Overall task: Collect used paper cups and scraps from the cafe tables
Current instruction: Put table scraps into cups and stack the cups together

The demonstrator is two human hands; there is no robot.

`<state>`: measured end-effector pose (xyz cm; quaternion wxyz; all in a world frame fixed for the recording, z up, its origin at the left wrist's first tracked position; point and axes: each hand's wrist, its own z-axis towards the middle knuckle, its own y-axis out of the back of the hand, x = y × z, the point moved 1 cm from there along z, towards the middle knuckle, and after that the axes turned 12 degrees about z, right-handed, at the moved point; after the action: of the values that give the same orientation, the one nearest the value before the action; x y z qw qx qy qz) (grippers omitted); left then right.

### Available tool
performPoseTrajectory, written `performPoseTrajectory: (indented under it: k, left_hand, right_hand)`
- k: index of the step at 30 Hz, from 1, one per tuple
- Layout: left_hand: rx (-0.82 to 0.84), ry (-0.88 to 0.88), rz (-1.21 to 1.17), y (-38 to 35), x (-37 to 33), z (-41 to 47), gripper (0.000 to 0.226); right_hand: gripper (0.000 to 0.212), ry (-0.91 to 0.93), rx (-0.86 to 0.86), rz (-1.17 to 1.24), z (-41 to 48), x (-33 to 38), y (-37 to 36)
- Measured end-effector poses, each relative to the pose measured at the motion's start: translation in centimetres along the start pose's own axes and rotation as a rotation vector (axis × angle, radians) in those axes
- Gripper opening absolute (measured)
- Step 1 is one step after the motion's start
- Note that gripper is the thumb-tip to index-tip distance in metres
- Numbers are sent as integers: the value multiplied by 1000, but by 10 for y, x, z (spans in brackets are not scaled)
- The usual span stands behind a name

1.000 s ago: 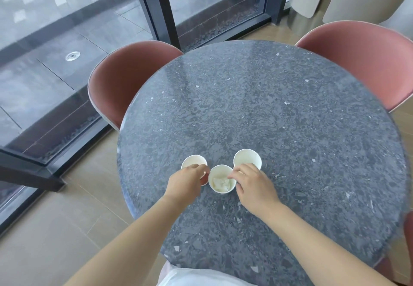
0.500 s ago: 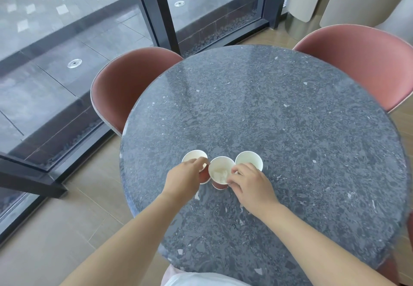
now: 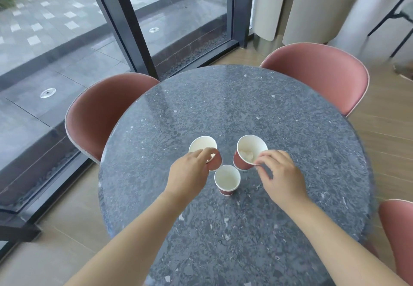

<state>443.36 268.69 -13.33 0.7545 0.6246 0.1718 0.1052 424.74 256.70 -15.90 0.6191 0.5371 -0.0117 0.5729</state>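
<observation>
Both outer cups have lifted since earlier: left hand (image 3: 190, 173) pinches the empty cup (image 3: 202, 147), right hand (image 3: 281, 173) the scrap cup (image 3: 250, 151). Nest them upright into the middle cup (image 3: 227, 179), rims level.

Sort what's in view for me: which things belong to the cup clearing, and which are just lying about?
Part of the job:
- red paper cup in the left hand
- tilted red paper cup with crumpled scrap inside, in the right hand
- red paper cup standing between them

Just there:
- round grey speckled stone table
- pink chairs
- glass doors
</observation>
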Motion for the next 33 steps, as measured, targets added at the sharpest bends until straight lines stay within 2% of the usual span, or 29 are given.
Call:
performPoseTrajectory:
  k: [5,9,18,22,26,33]
  left_hand:
    - [62,-119,31,-24,-25,0,40]
    - [172,-179,76,-45,-32,-2,47]
    - [246,-255,123,-53,-36,0,33]
    - [262,-198,184,-52,-32,1,26]
    - [360,-169,224,-60,-29,0,23]
    - [463,-136,120,-77,-35,0,21]
  right_hand:
    - [13,-122,36,-48,-23,-21,8]
    - [11,-159,90,-34,-37,-28,4]
    - [5,-203,207,-19,-45,-36,-14]
    - [4,-198,219,-13,-41,-37,-20]
    - [1,-217,250,-6,-40,-40,-27]
    - [9,-275,347,-37,-48,-48,-31]
